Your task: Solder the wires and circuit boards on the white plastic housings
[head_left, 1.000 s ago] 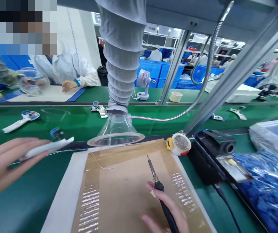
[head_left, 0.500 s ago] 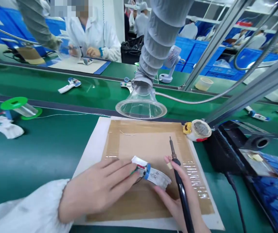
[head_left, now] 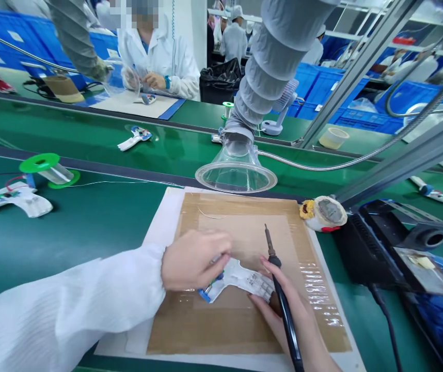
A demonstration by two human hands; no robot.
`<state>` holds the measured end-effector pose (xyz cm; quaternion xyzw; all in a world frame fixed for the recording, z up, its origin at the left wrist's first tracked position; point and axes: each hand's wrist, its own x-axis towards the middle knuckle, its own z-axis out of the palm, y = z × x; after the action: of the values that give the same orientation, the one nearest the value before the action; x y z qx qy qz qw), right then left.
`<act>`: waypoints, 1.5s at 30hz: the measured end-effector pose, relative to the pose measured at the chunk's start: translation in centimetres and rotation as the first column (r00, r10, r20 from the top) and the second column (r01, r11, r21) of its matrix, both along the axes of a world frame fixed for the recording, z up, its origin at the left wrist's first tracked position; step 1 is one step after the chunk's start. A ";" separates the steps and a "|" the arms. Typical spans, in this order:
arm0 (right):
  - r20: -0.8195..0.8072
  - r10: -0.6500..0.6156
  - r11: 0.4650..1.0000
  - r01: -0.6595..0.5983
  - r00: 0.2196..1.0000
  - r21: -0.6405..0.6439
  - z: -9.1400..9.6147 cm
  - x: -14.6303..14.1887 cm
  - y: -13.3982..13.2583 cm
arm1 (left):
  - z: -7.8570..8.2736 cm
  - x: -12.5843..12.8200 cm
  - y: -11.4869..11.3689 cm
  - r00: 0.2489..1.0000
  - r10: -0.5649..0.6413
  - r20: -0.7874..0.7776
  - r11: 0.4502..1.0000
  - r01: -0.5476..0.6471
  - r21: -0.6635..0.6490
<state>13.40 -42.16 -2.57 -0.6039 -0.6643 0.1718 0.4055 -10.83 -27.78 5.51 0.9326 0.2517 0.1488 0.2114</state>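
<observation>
**Item 1:** white plastic part [head_left: 237, 279] with a blue end and red and green wires at that end, lying near the middle of the brown taped pad [head_left: 190, 330], toward its front edge. The blue end points toward the front left, and part of the piece is hidden under the hand.

**Item 2:** left hand [head_left: 194, 261], closed over the wired end of the white plastic part and pressing it from above. Its white cuffed sleeve [head_left: 70, 299] extends off the front left of the view.

**Item 3:** right hand [head_left: 302, 325], closed around the soldering iron, with its fingers just beside the far end of the white plastic part.

**Item 4:** soldering iron [head_left: 285, 315], black handle, tip raised and pointing away from the person, not touching the part.

**Item 5:** white sheet [head_left: 155, 232] under the pad, on the green conveyor belt [head_left: 90, 175].

**Item 6:** at the pad's back right corner, a rounded white and yellow roll [head_left: 322, 213]; exact kind unclear.

**Item 7:** right of the pad, a black soldering station [head_left: 376, 248].

**Item 8:** above the pad's back edge, a clear fume hood [head_left: 236, 175] on grey ducting [head_left: 283, 41].

**Item 9:** left of the pad, a green wire spool [head_left: 47, 169] and a second white plastic part [head_left: 16, 201], with thin wire [head_left: 128, 182] running from the spool toward the pad.

**Item 10:** across the belt, a co-worker's hand [head_left: 154, 80], above a white pad, beside a white coat sleeve.
</observation>
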 end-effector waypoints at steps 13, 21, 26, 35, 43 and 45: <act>-0.041 0.219 0.973 -0.216 0.975 0.079 0.1 1.8 4.6 | -3.6 -2.4 5.9 0.950 0.294 0.102 0.952 -0.301 0.054; -0.169 -0.273 0.947 0.296 0.947 0.125 1.6 2.5 2.1 | -4.7 -3.0 4.3 0.977 0.186 0.102 0.880 -0.212 0.425; -0.287 -0.409 0.868 0.467 0.866 0.172 1.1 2.1 1.9 | -4.3 -3.1 4.9 0.984 0.175 0.040 0.872 -0.174 0.458; -0.417 -0.241 0.861 0.391 0.876 0.325 0.8 1.2 2.3 | -3.6 -2.4 5.3 0.976 0.146 -0.161 0.901 -0.065 0.428; -0.402 -0.250 0.876 0.383 0.881 0.294 1.0 1.0 2.0 | -2.0 -1.5 -0.2 0.948 0.059 0.313 0.962 -0.138 0.235; -0.369 -0.244 0.875 0.368 0.897 0.314 1.1 1.0 1.8 | -2.7 -1.0 -1.1 0.944 0.026 0.328 0.978 -0.091 0.185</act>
<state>14.43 -40.34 -1.43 -0.5777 -0.5050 0.0690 0.6375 -11.85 -28.87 2.81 0.9040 0.2254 0.3302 0.1516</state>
